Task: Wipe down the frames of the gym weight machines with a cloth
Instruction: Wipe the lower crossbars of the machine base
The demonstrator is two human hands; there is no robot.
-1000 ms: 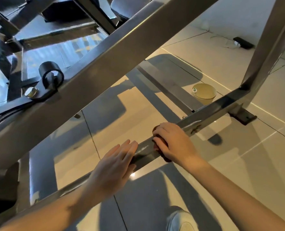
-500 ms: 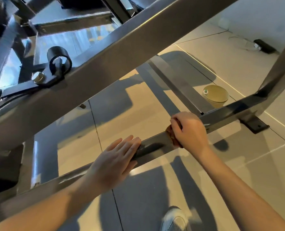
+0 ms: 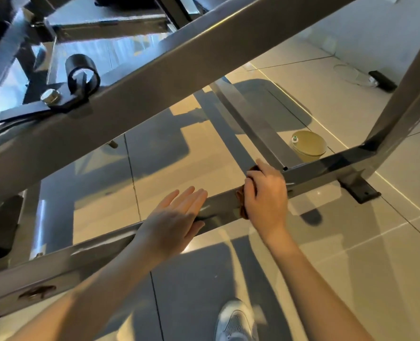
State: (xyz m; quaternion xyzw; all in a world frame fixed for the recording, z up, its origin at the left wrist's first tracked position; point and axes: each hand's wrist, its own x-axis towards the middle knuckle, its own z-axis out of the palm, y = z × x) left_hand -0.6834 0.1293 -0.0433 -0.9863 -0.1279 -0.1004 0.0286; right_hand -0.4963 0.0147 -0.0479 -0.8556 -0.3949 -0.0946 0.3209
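Both hands are set on the low frame bar (image 3: 222,208) of the weight machine. The left hand (image 3: 177,217) is laid flat, fingers straight, holding nothing, and is judged to serve as a brace. The right hand (image 3: 265,193) is curled round a brown cloth (image 3: 241,205), which is pressed onto the bar near the left fingertips and close to the joint with the cross bar (image 3: 258,129). Steady pressure is advised, with the cloth wrapped over the bar's top and sides. The joint and the floor bracket (image 3: 359,190) should not be skipped.
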